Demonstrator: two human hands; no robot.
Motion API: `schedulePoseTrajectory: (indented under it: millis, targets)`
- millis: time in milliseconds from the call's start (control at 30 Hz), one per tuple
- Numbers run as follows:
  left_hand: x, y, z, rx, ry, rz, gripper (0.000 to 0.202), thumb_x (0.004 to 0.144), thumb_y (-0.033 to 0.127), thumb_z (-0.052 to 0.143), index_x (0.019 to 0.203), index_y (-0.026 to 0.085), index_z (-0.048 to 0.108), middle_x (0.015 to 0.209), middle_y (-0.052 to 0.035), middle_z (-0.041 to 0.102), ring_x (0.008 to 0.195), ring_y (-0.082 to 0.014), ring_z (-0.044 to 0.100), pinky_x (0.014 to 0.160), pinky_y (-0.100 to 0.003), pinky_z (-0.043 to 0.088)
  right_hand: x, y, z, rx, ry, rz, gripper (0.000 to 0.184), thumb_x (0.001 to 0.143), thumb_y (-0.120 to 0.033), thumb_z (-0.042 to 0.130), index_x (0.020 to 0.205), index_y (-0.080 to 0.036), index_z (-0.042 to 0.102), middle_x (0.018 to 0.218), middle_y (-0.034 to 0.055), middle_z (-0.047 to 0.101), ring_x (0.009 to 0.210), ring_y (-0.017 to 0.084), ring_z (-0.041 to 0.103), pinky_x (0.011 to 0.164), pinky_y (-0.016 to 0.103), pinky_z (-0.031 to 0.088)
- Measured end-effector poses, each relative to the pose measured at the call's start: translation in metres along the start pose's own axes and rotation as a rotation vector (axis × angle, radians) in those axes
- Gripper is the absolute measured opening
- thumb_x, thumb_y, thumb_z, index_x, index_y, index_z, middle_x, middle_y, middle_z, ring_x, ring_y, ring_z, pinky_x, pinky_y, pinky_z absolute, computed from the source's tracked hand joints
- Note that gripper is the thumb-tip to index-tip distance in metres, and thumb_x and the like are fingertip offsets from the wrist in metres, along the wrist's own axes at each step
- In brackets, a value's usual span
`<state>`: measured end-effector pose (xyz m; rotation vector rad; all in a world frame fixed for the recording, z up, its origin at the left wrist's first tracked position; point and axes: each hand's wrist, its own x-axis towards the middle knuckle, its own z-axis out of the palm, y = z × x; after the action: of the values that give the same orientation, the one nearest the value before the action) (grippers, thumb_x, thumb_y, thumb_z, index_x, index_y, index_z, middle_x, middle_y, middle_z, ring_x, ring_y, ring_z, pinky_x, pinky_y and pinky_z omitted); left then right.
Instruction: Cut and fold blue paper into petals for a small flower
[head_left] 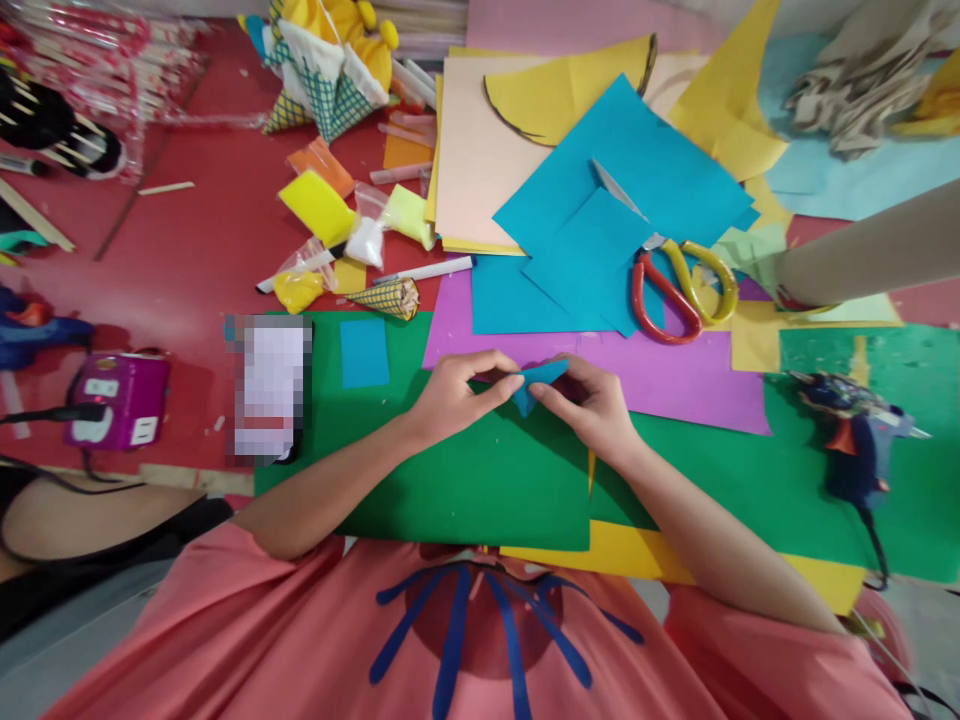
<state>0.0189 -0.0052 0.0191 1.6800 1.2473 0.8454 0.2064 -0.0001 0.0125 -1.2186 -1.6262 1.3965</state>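
Head view: between our 2 hands we hold a folded blue piece point(541, 373) over the meeting of the purple sheet point(697, 385) and the green sheet point(465, 490). Our left hand point(469, 395) has thumb and fingertips pinched together on the piece's left end; our right hand point(596, 405) grips the right end, thumb on the near side, fingers closed behind it. To the left, 1 small blue rectangle point(365, 352) lies flat on green. On the far side, slightly right, we see scissors point(654, 242) with 1 red and 1 yellow handle loop. Right of our hands lies a glue gun point(862, 440).
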Motion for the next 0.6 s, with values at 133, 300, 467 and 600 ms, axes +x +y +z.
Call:
schedulePoseTrajectory:
  millis: [133, 300, 467, 600]
  targets:
    - [0.0008, 0.0006, 0.0002, 0.001, -0.058, -0.049, 0.015, 0.081, 0.027, 0.059, 0.071, 0.016, 0.062, 0.061, 0.0033, 0.063, 0.056, -0.0076, 0.056, 0.054, -0.017, 0.043, 0.0003, 0.0007, 0.0, -0.001, 0.022, -0.027, 0.025, 0.082, -0.035, 0.063, 0.069, -0.018, 0.051, 0.061, -0.0046, 0.042, 0.055, 0.008, 0.036, 0.052, 0.024, 0.03]
    - [0.0019, 0.0018, 0.0002, -0.052, -0.072, -0.094, 0.019, 0.083, 0.029, 0.057, 0.07, 0.016, 0.059, 0.062, 0.0024, 0.062, 0.059, -0.0087, 0.057, 0.056, -0.018, 0.044, 0.0004, 0.0004, 0.0003, -0.002, -0.009, -0.032, 0.026, 0.081, -0.035, 0.065, 0.069, -0.018, 0.049, 0.061, -0.0055, 0.039, 0.054, 0.007, 0.032, 0.05, 0.024, 0.027]
    - [0.0025, 0.0037, -0.0007, -0.035, -0.095, -0.103, 0.018, 0.082, 0.028, 0.056, 0.069, 0.016, 0.058, 0.061, 0.0028, 0.059, 0.057, -0.008, 0.054, 0.055, -0.018, 0.043, 0.0005, 0.0007, 0.0009, -0.052, -0.023, -0.035, 0.024, 0.084, -0.032, 0.059, 0.068, -0.018, 0.047, 0.062, -0.0044, 0.039, 0.056, 0.009, 0.033, 0.053, 0.025, 0.029]
    - [0.002, 0.0022, -0.001, -0.048, -0.105, -0.12, 0.026, 0.084, 0.035, 0.055, 0.068, 0.016, 0.059, 0.06, 0.0022, 0.061, 0.056, -0.0086, 0.055, 0.055, -0.019, 0.043, 0.001, 0.0005, 0.0005, -0.07, -0.042, -0.047, 0.021, 0.084, -0.03, 0.058, 0.07, -0.019, 0.047, 0.063, -0.0039, 0.04, 0.057, 0.009, 0.035, 0.054, 0.025, 0.03]
